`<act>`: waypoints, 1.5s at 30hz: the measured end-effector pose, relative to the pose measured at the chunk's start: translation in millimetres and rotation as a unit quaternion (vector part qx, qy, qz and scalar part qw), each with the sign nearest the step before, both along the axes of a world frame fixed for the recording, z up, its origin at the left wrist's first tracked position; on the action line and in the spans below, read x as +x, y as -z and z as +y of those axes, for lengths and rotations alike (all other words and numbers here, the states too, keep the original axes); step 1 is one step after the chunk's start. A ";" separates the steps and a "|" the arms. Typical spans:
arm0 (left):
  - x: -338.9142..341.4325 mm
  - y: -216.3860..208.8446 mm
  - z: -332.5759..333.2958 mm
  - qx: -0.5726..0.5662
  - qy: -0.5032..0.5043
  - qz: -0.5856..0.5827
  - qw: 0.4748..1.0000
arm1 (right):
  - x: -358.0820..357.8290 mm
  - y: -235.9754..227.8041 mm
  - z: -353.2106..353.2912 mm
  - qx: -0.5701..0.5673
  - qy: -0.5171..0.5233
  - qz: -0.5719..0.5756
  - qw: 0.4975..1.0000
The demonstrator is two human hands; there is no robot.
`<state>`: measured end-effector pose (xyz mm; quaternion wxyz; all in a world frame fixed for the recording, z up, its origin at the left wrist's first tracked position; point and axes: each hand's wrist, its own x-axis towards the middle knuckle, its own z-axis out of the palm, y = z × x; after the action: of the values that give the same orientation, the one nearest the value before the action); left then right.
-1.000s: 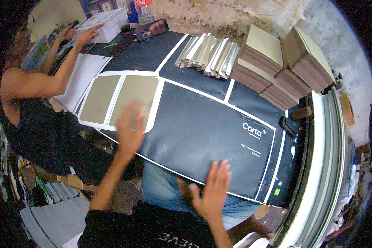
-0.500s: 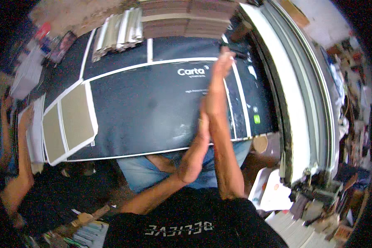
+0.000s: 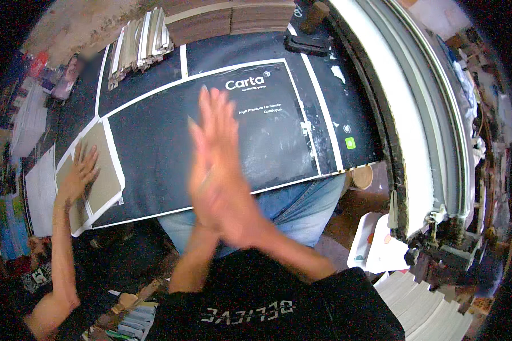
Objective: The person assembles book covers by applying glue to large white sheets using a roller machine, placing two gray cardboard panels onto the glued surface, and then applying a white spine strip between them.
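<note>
My left hand and my right hand are raised above the table, palm against palm. Both have their fingers stretched out, pointing away from me. No object shows between them, though the inner sides of the palms are hidden, and motion blurs them somewhat. Beneath lies a large black printed cover sheet with white border lines and white lettering, spread over the table up to my lap. On its left end rests a white-edged board with two grey-brown panels.
A co-worker's hand lies flat on the panelled board. Thin strips are bundled at the back left, beside brown board stacks. A black block-shaped object sits at the far right. A long machine borders the right side.
My right hand has come back from the far right, and both hands have moved left and now meet palm to palm. The co-worker's hand has moved onto the panelled board.
</note>
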<state>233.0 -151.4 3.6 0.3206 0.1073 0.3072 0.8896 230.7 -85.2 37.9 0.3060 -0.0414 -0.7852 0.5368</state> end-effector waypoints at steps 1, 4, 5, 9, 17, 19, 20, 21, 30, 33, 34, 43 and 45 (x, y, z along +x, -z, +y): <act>-7.9 0.2 3.0 0.035 0.019 -0.013 0.999 | 3.0 2.0 -9.9 0.016 -0.021 0.004 1.000; -0.2 21.2 -8.0 0.060 0.044 -0.074 0.995 | 0.7 -0.3 -2.3 0.021 0.005 -0.005 1.000; 14.2 31.6 -17.0 0.043 0.038 -0.100 0.993 | -8.8 -0.2 14.4 -0.001 0.033 -0.024 0.999; 39.0 24.6 -1.3 0.025 0.065 -0.112 0.991 | -25.5 7.8 48.5 0.042 0.129 -0.030 0.990; 35.0 47.6 -38.2 -0.002 0.134 -0.099 0.986 | 21.8 -6.3 34.6 0.171 0.104 -0.036 0.979; 36.4 9.3 -33.2 -0.081 0.348 0.168 0.919 | 31.4 -2.3 112.2 0.049 0.232 -0.154 0.959; 32.8 -13.4 -22.4 -0.123 0.477 0.343 0.800 | 41.5 17.1 154.8 0.233 0.382 -0.217 0.868; 15.8 -23.2 -26.7 -0.141 0.484 0.411 0.760 | 52.5 25.8 182.0 0.278 0.343 -0.200 0.875; -265.6 35.0 -69.6 -0.583 -0.310 0.591 0.464 | 35.6 77.6 -3.4 0.305 -0.215 -0.118 0.920; -271.3 81.0 -76.3 -0.804 -0.224 0.454 0.311 | 62.2 67.0 -60.4 0.172 -0.495 -0.099 0.846; -247.1 78.9 -51.1 -0.751 -0.205 0.536 0.326 | 68.1 70.8 -52.9 0.164 -0.469 -0.108 0.861; 106.8 87.7 73.0 0.126 0.339 0.705 0.610 | 115.5 -29.6 22.7 0.032 -0.215 0.092 0.972; 55.3 75.5 55.2 0.043 0.368 0.660 0.654 | 149.0 -13.3 41.4 0.040 -0.119 0.066 0.990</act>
<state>288.3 -96.2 -71.9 0.3292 0.7840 0.3350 0.4059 379.7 -43.9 51.1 0.2926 0.1002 -0.7833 0.5393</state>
